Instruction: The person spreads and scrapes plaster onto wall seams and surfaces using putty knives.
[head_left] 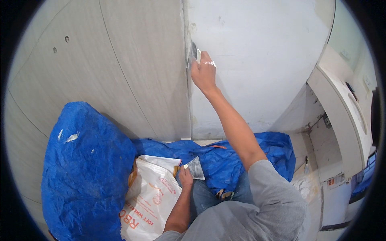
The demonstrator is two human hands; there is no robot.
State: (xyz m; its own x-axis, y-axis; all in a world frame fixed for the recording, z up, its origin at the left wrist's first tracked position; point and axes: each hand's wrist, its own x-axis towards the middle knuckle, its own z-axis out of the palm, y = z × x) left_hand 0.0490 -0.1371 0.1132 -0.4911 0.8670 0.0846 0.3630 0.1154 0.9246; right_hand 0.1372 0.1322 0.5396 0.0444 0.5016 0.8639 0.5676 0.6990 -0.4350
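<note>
My right hand (pixel 204 74) reaches up, fingers closed on a putty knife (pixel 194 50), its blade at the vertical seam (pixel 187 104) between the grained grey wall panel (pixel 132 48) and the white wall (pixel 257 52). White paste marks the fingers of that hand. Low in front of me, my left hand (pixel 185 178) grips a wider putty knife (pixel 197 169) with pale smears on its metal blade. That hand is beside a white printed sack (pixel 148 197).
A blue tarpaulin (pixel 84 168) is heaped at the left and runs along the wall's foot. At the right stands a white curved-front cabinet (pixel 339 104). A small tool (pixel 306 164) is on the pale floor (pixel 299 178) near white debris.
</note>
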